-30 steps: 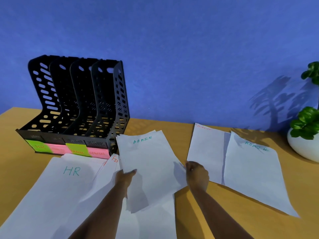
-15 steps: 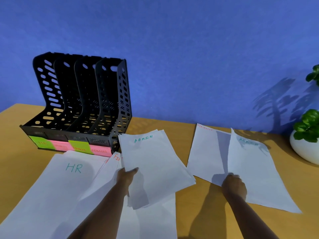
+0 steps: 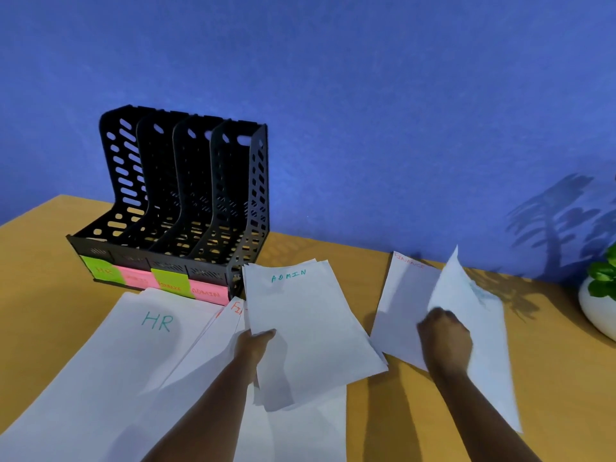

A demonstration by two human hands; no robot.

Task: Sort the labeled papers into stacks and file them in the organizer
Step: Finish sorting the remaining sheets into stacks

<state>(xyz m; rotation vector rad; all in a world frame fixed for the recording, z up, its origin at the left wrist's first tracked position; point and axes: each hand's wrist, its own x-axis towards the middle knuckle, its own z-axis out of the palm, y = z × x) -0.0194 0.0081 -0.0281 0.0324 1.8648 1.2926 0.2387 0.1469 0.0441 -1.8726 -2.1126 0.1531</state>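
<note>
My right hand [image 3: 445,340] is curled round the near-left edge of a loose sheet [image 3: 473,325], my fingers [image 3: 433,323] pinching it so that its left side peels up off the counter [image 3: 383,251] while its right side lies flat; the writing near its top is blurred, so I judge rather than read it as an ADMIN page. That sheet runs long from about 6 o'clock near me to 12 o'clock at the wall, top end pointing away. Just left of it, partly under it, lies a FINANCE sheet [image 3: 398,295] on the same axis. My left hand [image 3: 255,345] grips the ADMIN stack [image 3: 306,328] at its left edge, thumb on top, the stack's heading pointing to about 11 o'clock. From my right fingers that stack lies at 9 o'clock, close by, so I judge the coming move is a short carry leftwards onto it. Further left lie the HR stack [image 3: 133,345] and a second FINANCE pile [image 3: 230,315], and at 11 o'clock the organizer [image 3: 186,208], its slots seemingly bare.
</note>
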